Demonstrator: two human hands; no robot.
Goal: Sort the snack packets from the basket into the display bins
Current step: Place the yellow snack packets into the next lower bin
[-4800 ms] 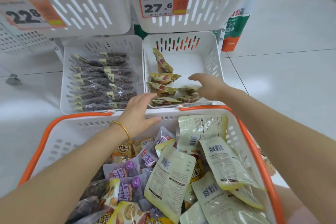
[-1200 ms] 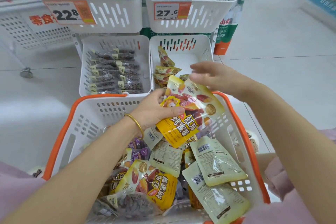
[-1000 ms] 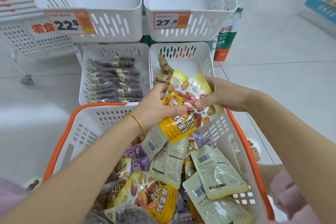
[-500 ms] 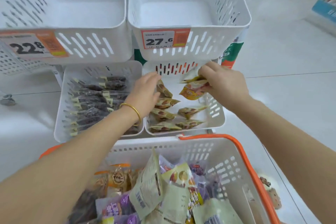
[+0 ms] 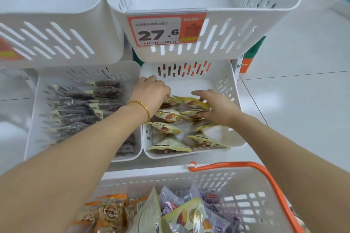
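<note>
The lower right display bin (image 5: 190,155) holds several yellow snack packets (image 5: 171,115) standing in rows. Both my hands are inside it. My left hand (image 5: 151,91), with a gold bangle on the wrist, curls its fingers over the back packets; the fingertips are hidden. My right hand (image 5: 217,108) lies palm down with fingers spread on the packets at the bin's right side. The white basket with an orange rim (image 5: 275,185) sits close below, with mixed snack packets (image 5: 189,213) in it.
The lower left bin (image 5: 31,119) is filled with dark packets (image 5: 75,102). Two upper bins overhang the lower ones: one on the left (image 5: 56,34) and one on the right (image 5: 217,30) with a 27.6 price tag (image 5: 164,30). White tiled floor (image 5: 303,100) lies to the right.
My right hand has come down into the lower right bin and laid its yellow packets there. My left hand stays on the back packets. The view has moved closer to the bins.
</note>
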